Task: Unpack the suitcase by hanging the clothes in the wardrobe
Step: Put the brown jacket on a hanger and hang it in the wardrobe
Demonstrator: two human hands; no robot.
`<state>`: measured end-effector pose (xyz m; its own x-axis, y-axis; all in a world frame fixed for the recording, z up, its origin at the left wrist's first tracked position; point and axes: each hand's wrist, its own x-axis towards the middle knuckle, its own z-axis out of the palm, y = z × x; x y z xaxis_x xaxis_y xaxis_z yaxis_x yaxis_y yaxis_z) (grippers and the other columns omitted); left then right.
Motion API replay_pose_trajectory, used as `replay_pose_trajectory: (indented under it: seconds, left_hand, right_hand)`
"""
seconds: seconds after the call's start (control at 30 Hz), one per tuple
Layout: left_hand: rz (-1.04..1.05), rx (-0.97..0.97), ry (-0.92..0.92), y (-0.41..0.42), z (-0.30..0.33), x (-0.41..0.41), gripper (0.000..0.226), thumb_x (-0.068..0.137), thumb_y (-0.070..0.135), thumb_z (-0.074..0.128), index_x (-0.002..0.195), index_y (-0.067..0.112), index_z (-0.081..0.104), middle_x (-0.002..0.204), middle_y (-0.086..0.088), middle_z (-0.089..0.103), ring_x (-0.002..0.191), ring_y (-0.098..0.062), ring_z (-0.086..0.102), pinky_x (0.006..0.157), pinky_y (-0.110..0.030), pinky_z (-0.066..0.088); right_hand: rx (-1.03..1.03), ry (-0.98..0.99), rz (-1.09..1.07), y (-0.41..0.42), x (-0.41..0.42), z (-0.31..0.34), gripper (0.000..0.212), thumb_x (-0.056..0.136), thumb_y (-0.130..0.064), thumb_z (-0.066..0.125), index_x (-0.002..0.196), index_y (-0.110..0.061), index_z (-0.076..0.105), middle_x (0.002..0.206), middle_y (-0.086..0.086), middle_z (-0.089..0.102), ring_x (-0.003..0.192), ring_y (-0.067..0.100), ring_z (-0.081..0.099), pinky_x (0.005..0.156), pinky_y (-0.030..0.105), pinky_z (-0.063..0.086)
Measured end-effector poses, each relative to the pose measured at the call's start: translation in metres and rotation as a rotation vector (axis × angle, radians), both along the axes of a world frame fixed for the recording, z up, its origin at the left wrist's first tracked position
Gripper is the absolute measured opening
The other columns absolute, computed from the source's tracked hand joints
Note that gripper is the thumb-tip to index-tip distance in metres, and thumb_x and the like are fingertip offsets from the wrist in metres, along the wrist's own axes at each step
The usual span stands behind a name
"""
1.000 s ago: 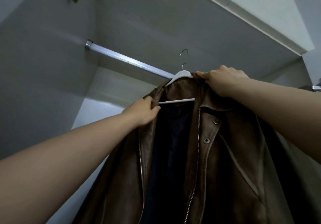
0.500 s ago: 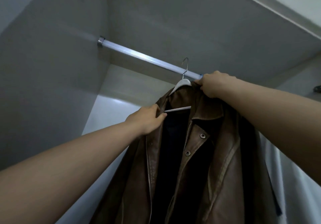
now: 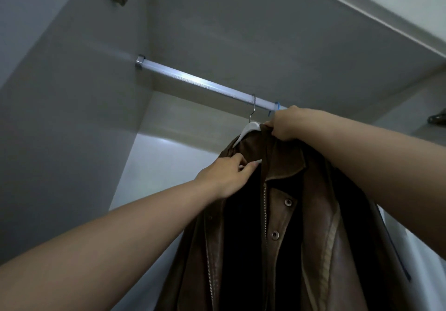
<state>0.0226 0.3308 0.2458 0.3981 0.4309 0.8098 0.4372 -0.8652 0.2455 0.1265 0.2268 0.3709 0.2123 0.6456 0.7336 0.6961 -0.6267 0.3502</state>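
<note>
Hanger hook (image 3: 252, 107) sits over the wardrobe rail (image 3: 205, 84). Brown jacket (image 3: 284, 214) hangs directly below. Right hand (image 3: 283, 124) grips its collar, nearest the hook; left hand (image 3: 226, 178) pinches the front edge.

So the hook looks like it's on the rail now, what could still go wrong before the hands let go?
1. The hook may sit only partly over the rail; letting go could drop the jacket.
2. The right hand bunches the collar, so the jacket may slide off the white hanger.
3. The left hand tugging the front edge could tilt the hanger.
</note>
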Motion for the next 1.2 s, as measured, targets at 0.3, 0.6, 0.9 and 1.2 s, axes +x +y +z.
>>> replay_pose_trajectory:
  seconds: [0.3,0.6,0.9,1.2]
  left_hand:
    - [-0.321,-0.369,-0.17,-0.026,-0.047,0.015,0.054,0.098,0.06,0.028,0.129,0.028,0.057,0.138,-0.003,0.055,0.132,-0.024,0.046,0.092,-0.028,0.031]
    - [-0.545,-0.552,-0.479,-0.038,-0.113,0.024,0.04,0.09,0.065,0.046,0.117,0.036,0.056,0.105,0.013,0.065,0.095,-0.004,0.061,0.072,-0.02,0.043]
    - [-0.502,-0.603,-0.377,-0.026,-0.203,0.042,0.038,0.087,0.036,0.067,0.12,0.035,0.049,0.108,0.009,0.064,0.098,-0.007,0.062,0.076,-0.016,0.045]
    - [-0.433,-0.754,-0.331,-0.059,-0.287,0.039,0.06,0.082,0.021,0.077,0.127,0.035,0.039,0.105,0.017,0.057,0.094,0.001,0.057,0.076,-0.015,0.045]
  right_hand:
    - [0.281,0.43,0.384,-0.027,0.004,-0.031,0.069,0.081,-0.042,0.073,0.139,-0.013,0.051,0.14,0.012,0.052,0.126,0.031,0.051,0.097,0.033,0.045]
    - [0.707,0.676,0.982,-0.048,0.025,-0.147,0.07,0.072,-0.039,0.08,0.135,-0.031,0.051,0.129,-0.007,0.061,0.119,0.013,0.057,0.105,0.035,0.045]
    - [0.629,1.081,1.075,-0.056,0.023,-0.3,0.069,0.072,-0.035,0.084,0.131,-0.038,0.047,0.109,-0.022,0.067,0.101,-0.006,0.064,0.097,0.03,0.052]
    - [0.651,1.258,0.948,-0.104,0.038,-0.374,0.068,0.066,-0.049,0.084,0.125,-0.044,0.05,0.106,-0.027,0.067,0.097,-0.009,0.064,0.092,0.023,0.052]
